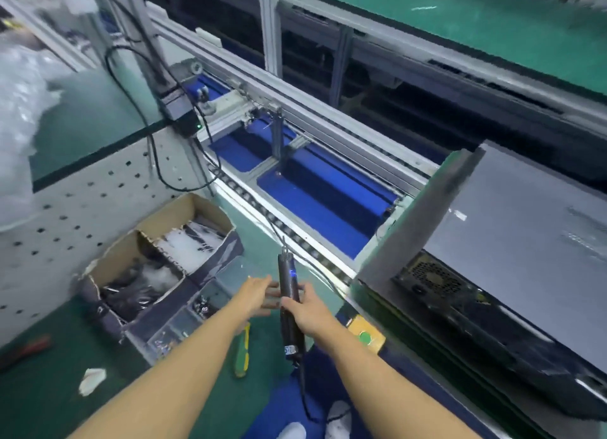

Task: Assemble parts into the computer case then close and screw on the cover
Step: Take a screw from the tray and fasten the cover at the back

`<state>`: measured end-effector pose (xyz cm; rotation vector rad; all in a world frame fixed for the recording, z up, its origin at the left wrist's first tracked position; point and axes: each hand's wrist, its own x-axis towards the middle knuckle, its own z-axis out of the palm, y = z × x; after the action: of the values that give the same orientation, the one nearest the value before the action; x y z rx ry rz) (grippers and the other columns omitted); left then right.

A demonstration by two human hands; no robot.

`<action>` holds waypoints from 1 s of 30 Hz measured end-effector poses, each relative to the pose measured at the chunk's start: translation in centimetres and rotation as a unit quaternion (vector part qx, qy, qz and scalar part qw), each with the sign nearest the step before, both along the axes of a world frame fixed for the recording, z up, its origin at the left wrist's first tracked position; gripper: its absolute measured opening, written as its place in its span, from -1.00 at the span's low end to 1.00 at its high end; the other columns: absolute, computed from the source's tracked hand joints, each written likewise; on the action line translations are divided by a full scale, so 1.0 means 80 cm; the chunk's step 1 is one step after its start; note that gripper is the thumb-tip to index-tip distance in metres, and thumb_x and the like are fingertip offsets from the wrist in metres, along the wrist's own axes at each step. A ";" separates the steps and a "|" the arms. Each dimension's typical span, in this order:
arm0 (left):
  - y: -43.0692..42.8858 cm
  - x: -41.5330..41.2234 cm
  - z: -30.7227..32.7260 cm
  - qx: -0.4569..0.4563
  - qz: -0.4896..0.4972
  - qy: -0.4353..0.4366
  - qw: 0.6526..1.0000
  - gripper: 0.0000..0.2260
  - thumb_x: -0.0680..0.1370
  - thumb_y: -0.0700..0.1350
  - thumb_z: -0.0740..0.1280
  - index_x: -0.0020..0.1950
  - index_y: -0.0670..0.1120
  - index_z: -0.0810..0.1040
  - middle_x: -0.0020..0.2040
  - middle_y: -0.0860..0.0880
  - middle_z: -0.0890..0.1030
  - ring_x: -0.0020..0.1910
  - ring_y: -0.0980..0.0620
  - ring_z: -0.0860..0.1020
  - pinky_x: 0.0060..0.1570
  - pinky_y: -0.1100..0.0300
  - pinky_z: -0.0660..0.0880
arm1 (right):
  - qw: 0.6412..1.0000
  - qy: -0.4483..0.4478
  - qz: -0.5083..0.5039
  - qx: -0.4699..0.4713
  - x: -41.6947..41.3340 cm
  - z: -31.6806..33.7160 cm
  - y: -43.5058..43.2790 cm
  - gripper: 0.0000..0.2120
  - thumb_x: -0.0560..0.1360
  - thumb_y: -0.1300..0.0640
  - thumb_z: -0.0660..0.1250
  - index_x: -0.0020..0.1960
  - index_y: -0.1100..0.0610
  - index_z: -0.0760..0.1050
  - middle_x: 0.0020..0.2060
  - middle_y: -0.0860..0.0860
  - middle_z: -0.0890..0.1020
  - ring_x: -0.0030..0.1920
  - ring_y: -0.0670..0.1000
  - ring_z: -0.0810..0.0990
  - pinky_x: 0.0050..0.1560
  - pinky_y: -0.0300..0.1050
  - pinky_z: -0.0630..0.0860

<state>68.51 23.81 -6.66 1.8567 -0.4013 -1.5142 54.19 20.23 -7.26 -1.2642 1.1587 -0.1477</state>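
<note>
Electric screwdriver (289, 274) held upright above the green bench's (49, 399) conveyor-side edge.
The right hand (305, 310) grips its barrel; the left hand (259, 295), fingers straight, reaches just beside it. The computer case (512, 241) lies on the conveyor (328, 126) to the right, apart from both hands.

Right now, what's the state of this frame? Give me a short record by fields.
right hand: grips driver around its middle
left hand: open, fingers straight, beside the driver
case: on conveyor at right, cover on top
box: cardboard, left of the hands, holds bagged parts
green screwdriver: lies on mat beneath the left arm
</note>
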 end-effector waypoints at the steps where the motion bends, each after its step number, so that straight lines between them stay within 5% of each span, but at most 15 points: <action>1: 0.007 0.005 -0.010 0.013 0.004 -0.007 1.000 -0.70 0.68 -0.03 0.13 0.23 -0.13 0.56 0.10 -0.08 0.67 -0.01 -0.06 0.65 -0.09 0.14 0.46 | 1.000 0.019 0.013 -0.003 0.011 -0.011 0.000 -0.78 0.60 0.10 0.34 0.20 0.02 0.37 0.10 0.05 0.64 0.08 0.06 0.64 0.20 0.00 0.54; 5: 0.023 0.021 -0.050 0.030 0.013 -0.043 0.999 -0.73 0.67 -0.05 0.19 0.28 -0.11 0.55 0.18 -0.06 0.64 0.13 -0.03 0.61 0.00 0.13 0.45 | 0.994 0.097 0.036 -0.038 0.046 -0.050 -0.004 -0.65 0.58 0.16 0.38 0.32 0.21 0.39 0.23 0.17 0.60 0.22 0.17 0.59 0.26 -0.03 0.49; 12: 0.020 0.030 -0.096 0.070 -0.064 -0.153 0.984 -0.69 0.64 -0.12 0.23 0.37 -0.10 0.53 0.40 -0.09 0.50 0.34 -0.09 0.49 0.39 -0.02 0.37 | 0.970 0.218 0.072 -0.085 0.061 -0.088 -0.014 -0.58 0.54 0.03 0.44 0.25 0.29 0.47 0.15 0.23 0.61 0.15 0.22 0.62 0.14 0.04 0.56; 16: 0.011 0.024 -0.098 0.066 -0.110 -0.260 0.957 -0.73 0.62 -0.13 0.24 0.29 -0.07 0.57 0.24 -0.06 0.61 0.21 -0.03 0.55 0.18 0.23 0.40 | 0.962 0.225 0.101 -0.116 0.068 -0.091 -0.016 -0.52 0.55 -0.02 0.45 0.27 0.27 0.41 0.20 0.22 0.53 0.21 0.23 0.55 0.21 0.07 0.50; 20: 0.002 0.018 -0.081 0.043 -0.141 -0.336 0.930 -0.80 0.63 -0.03 0.21 0.20 -0.01 0.54 0.05 -0.03 0.65 0.01 -0.06 0.58 -0.04 0.17 0.45 | 0.953 0.239 0.106 -0.156 0.055 -0.073 -0.023 -0.63 0.63 0.00 0.29 0.31 0.20 0.36 0.25 0.15 0.45 0.28 0.20 0.46 0.26 0.06 0.45; 24: -0.018 -0.001 -0.065 -0.018 -0.189 -0.317 0.929 -0.84 0.63 0.01 0.19 0.12 0.01 0.52 -0.10 0.05 0.62 -0.14 0.03 0.57 -0.10 0.13 0.50 | 0.937 0.267 0.095 -0.206 0.004 -0.045 -0.042 -0.67 0.62 0.11 0.22 0.36 0.14 0.41 0.31 0.08 0.48 0.33 0.12 0.43 0.24 0.01 0.45; 30: -0.048 -0.074 -0.051 -0.083 -0.308 -0.270 0.908 -0.84 0.64 -0.04 0.18 0.12 0.00 0.52 0.03 0.02 0.61 -0.01 -0.01 0.56 -0.10 0.19 0.39 | 0.926 0.315 0.021 -0.209 -0.098 -0.013 -0.047 -0.74 0.59 0.19 0.23 0.26 0.19 0.45 0.21 0.15 0.56 0.26 0.18 0.50 0.22 0.01 0.47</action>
<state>62.63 20.00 -10.75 2.0968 -1.4446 -1.2381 46.37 16.43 -8.27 -1.7883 1.7081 0.0593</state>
